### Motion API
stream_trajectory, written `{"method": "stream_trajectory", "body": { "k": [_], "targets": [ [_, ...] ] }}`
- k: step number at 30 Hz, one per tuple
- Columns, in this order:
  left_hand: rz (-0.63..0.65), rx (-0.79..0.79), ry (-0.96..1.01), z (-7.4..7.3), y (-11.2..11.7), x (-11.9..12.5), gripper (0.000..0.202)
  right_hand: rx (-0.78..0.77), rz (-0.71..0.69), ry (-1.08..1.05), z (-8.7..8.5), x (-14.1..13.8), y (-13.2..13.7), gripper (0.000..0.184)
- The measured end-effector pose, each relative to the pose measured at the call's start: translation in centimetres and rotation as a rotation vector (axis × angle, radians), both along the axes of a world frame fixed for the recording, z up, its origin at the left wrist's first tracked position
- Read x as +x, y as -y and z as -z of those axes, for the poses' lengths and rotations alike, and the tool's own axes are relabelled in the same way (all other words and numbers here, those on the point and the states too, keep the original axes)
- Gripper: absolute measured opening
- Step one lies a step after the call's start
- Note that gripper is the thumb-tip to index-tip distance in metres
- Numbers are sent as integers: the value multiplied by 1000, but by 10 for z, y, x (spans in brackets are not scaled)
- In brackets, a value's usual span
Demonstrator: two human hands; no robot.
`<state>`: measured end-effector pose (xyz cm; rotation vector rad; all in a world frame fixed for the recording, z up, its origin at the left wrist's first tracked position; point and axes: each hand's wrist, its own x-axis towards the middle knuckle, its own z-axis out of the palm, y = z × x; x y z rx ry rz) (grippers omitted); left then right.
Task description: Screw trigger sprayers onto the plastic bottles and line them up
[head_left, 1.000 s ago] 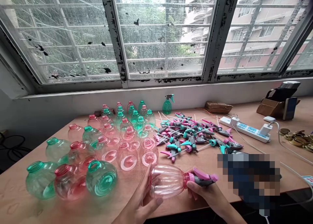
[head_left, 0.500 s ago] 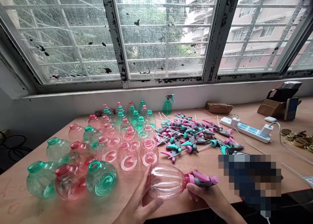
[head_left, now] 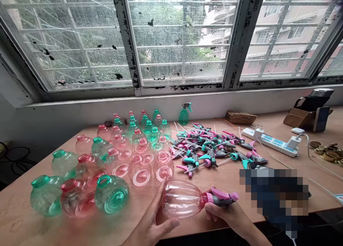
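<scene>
A pink clear bottle (head_left: 182, 198) lies sideways over the table's near edge. My left hand (head_left: 154, 222) is wrapped round its round body. A pink and grey spray head (head_left: 223, 197) sits on the bottle's neck, and my right hand (head_left: 227, 214) grips that head from below. Several empty pink and green bottles (head_left: 118, 160) stand to the left. A heap of loose spray heads (head_left: 211, 147) lies behind the held bottle.
The wooden table (head_left: 270, 160) runs under a barred window. A finished green spray bottle (head_left: 184, 114) stands at the back wall. A white power strip (head_left: 273, 141) with cables, a cardboard box (head_left: 301, 117) and a blurred patch (head_left: 276, 196) are on the right.
Both hands keep their hold on the bottle and spray head; the bottle has barely shifted. The view has tilted slightly.
</scene>
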<state>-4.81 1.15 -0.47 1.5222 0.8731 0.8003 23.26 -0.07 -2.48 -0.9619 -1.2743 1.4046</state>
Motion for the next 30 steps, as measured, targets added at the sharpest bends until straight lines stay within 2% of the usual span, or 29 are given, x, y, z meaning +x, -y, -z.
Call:
{"method": "stream_trajectory", "body": {
  "k": [2,6,11,15,18,22,26,28,30],
  "targets": [
    [12,35,-25,0,0,0,91,5,20,-16,3,0,0,29],
    [2,56,4,0,-1,2,75,9,46,-50,9,0,0,30],
    [13,70,10,-4,-1,2,89,-7,54,-108,9,-2,1,30],
    [32,24,37,0,0,0,76,-19,62,-118,7,-2,0,31],
    [-1,107,-46,6,0,-1,78,-53,58,-162,3,-2,-2,32],
    [-26,209,-72,10,1,1,62,-151,52,-168,-2,-2,0,42],
    [26,242,-28,-2,4,6,90,-271,43,-151,-6,-5,5,42],
    [20,257,-1,-11,5,8,97,-212,25,-156,-7,-7,7,39],
    [5,262,-5,-15,7,9,96,-121,9,-153,-9,-8,7,35]
  ]
}}
